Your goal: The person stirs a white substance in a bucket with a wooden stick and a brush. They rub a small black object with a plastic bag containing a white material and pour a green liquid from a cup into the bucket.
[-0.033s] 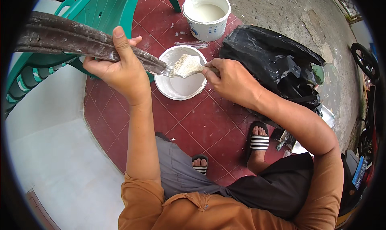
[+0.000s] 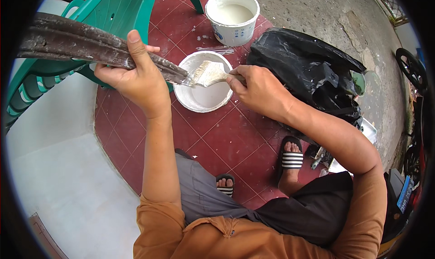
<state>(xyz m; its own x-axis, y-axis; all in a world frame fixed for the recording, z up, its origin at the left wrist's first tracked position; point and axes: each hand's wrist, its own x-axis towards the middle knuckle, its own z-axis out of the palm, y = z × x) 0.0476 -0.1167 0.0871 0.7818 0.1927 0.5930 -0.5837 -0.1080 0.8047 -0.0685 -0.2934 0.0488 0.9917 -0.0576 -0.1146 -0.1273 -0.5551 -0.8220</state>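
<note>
A long grooved brown strip (image 2: 81, 45) is gripped by the left hand (image 2: 138, 78); at its end, above a round white plastic tub (image 2: 201, 108), a white-coated paintbrush (image 2: 212, 74) is gripped by the right hand's (image 2: 263, 87) fingers.

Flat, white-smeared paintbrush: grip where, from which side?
Probably best by the handle, from the right. The flat, white-smeared paintbrush points its bristles left, toward the end of the long dark-brown grooved strip; the narrower handle runs right, where the right hand holds it.
</note>
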